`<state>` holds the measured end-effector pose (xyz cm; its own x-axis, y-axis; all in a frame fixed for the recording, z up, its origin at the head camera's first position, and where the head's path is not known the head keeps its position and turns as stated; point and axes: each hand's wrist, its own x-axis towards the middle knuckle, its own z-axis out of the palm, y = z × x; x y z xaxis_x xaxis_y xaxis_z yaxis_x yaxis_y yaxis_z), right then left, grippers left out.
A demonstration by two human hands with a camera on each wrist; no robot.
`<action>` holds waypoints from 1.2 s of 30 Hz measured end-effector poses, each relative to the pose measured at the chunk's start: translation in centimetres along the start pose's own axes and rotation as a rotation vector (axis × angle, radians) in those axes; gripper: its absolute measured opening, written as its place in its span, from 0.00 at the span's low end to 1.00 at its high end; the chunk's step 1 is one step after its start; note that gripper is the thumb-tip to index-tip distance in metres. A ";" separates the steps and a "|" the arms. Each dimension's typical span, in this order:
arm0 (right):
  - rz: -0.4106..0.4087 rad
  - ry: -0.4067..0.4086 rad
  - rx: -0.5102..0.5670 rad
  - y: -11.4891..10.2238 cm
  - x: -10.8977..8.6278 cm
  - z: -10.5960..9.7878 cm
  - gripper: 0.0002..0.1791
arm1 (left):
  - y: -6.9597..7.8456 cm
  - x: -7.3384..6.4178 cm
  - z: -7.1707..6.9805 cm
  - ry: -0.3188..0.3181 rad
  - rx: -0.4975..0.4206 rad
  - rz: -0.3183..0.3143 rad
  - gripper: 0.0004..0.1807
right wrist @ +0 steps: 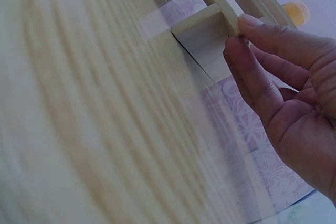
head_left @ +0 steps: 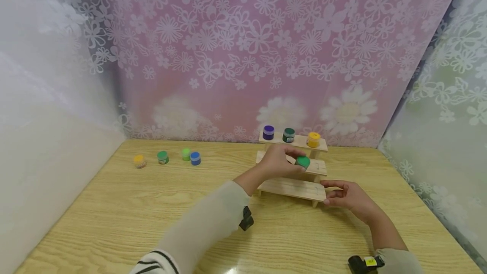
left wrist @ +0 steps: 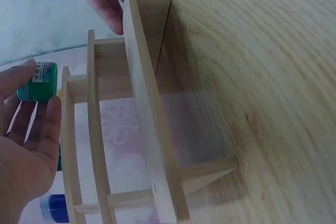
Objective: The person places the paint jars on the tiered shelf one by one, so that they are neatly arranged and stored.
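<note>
My left hand (head_left: 279,162) holds a small green paint jar (head_left: 302,162) between thumb and fingers, at the right part of the middle step of a wooden three-step shelf (head_left: 291,186). In the left wrist view the jar (left wrist: 39,82) shows a printed label; whether it touches the step I cannot tell. My right hand (head_left: 351,200) pinches the right end of the lowest step, thumb on one face and fingers on the other in the right wrist view. On the top step stand a purple jar (head_left: 268,132), a dark green jar (head_left: 288,135) and a yellow jar (head_left: 313,139).
Further left on the wooden table (head_left: 114,215) stand a yellow-orange jar (head_left: 140,161), a green jar (head_left: 162,157), a light green jar (head_left: 186,154) and a blue jar (head_left: 195,158). A pink flowered curtain (head_left: 236,62) hangs behind the table, with pale sheets at both sides.
</note>
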<state>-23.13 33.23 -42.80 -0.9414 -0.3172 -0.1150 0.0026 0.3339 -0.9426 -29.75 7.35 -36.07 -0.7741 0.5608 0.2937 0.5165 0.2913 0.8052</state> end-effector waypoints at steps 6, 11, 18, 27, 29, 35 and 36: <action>-0.003 -0.001 0.006 0.1 0.0 0.0 0.36 | 0.0 1.1 1.1 0.024 0.028 -0.035 0.18; 0.004 -0.001 -0.005 0.1 0.1 0.0 0.35 | 0.0 1.9 2.0 0.050 0.027 -0.069 0.18; 0.004 0.002 -0.013 -0.2 0.0 0.0 0.35 | -0.2 2.8 3.1 0.090 -0.016 -0.132 0.16; 0.003 0.014 -0.014 -0.1 0.0 0.0 0.35 | -0.3 3.0 3.6 0.115 -0.049 -0.148 0.16; 0.007 0.014 -0.009 -0.1 0.0 0.1 0.35 | -0.4 3.0 3.6 0.120 -0.054 -0.148 0.16; 0.012 0.017 -0.016 -0.2 0.0 0.1 0.35 | -0.5 3.0 3.7 0.119 -0.074 -0.134 0.16; 0.013 0.017 -0.019 -0.2 0.0 0.1 0.35 | -0.5 3.0 3.7 0.117 -0.076 -0.133 0.16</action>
<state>-23.10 33.04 -42.65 -0.9468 -0.2979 -0.1221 0.0090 0.3547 -0.9349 -31.04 11.74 -37.51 -0.8730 0.4265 0.2367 0.3816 0.2949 0.8760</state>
